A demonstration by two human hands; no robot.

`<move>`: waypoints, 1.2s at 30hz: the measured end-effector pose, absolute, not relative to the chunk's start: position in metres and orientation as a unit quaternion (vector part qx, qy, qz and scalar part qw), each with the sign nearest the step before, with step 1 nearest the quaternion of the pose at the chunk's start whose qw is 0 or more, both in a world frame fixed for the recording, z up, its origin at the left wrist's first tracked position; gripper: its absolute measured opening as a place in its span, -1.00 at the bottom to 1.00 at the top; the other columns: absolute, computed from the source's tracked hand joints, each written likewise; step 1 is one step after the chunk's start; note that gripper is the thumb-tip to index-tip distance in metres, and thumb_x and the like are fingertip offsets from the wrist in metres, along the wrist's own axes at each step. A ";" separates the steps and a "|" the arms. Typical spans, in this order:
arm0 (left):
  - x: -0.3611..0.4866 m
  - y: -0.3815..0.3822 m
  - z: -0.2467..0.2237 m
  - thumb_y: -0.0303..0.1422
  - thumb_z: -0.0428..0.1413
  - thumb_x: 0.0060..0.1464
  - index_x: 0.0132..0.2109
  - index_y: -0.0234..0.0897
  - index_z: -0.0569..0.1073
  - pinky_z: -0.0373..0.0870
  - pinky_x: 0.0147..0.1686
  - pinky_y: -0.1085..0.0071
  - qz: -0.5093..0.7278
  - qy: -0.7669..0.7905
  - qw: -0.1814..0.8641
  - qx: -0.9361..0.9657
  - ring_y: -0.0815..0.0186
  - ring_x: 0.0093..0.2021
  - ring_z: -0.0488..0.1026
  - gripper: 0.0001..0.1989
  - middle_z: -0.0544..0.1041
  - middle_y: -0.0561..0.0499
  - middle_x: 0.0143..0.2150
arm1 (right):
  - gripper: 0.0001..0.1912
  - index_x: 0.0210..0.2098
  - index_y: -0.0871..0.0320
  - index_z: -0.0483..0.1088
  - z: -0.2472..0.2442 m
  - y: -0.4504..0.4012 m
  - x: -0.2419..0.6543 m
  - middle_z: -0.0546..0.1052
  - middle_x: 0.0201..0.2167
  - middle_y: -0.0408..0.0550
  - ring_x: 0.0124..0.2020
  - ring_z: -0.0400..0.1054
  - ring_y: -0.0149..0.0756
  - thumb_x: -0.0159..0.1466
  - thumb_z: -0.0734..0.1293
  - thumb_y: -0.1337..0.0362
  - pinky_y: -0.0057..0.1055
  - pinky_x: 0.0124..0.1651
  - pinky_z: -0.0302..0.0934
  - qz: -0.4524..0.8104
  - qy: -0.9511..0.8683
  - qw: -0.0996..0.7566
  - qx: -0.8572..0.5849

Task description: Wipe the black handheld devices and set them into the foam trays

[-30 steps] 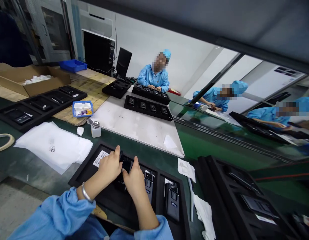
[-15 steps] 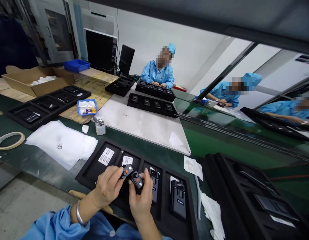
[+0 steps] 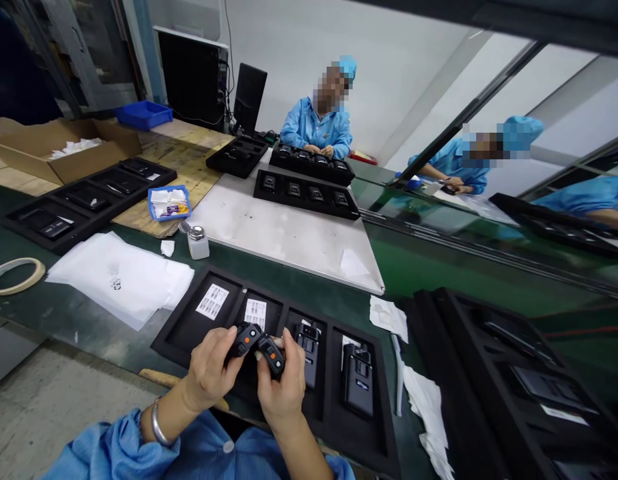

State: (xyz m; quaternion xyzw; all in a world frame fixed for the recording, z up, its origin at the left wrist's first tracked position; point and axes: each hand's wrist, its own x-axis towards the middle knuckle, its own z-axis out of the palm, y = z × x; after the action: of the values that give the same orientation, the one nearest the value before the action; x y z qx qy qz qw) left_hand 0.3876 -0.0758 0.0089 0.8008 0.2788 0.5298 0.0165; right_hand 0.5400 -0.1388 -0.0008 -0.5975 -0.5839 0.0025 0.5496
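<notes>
My left hand point(image 3: 213, 368) is closed around a small black handheld device point(image 3: 246, 339) with an orange button on its end. In the fingers of my right hand point(image 3: 283, 395) is a similar black device point(image 3: 271, 356), also with an orange button. The two ends are held side by side, close together or touching; the rest of each device is mostly hidden. Beneath my hands lies a black compartment tray point(image 3: 386, 417). Its right-hand compartments hold a black device with a clip point(image 3: 359, 388) and another like it point(image 3: 309, 348). White barcode labels point(image 3: 212, 303) show in the left compartments.
White sheets point(image 3: 121, 280), a tape roll point(image 3: 13, 275) and a small pump bottle point(image 3: 197, 243) stand to the left. Crumpled wipes point(image 3: 429, 420) and stacked black trays point(image 3: 459, 373) are on the right. Across the bench a co-worker point(image 3: 319, 127) sits behind more trays.
The view has tilted down a little, so the bench sits higher in the picture. Both devices have turned slightly in my fingers and remain held close together.
</notes>
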 end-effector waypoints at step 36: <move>0.393 -0.050 0.043 -0.46 0.31 0.02 0.00 -0.36 0.56 0.55 -0.26 0.40 0.424 0.274 0.847 0.164 0.21 -0.30 0.62 -0.64 0.66 -0.12 -0.21 | -0.38 0.01 0.12 0.49 0.039 -0.108 0.521 0.64 -0.19 -0.04 -0.21 0.54 -0.16 0.04 0.55 -0.03 -0.22 -0.12 0.45 0.559 -0.109 0.672 -0.474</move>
State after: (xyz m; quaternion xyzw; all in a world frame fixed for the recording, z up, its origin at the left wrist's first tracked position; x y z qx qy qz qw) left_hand 0.3927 -0.0503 0.0431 0.1644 0.2744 0.4242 0.8472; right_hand 0.5212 -0.1075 0.0389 -0.4737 -0.1086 0.5586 0.6721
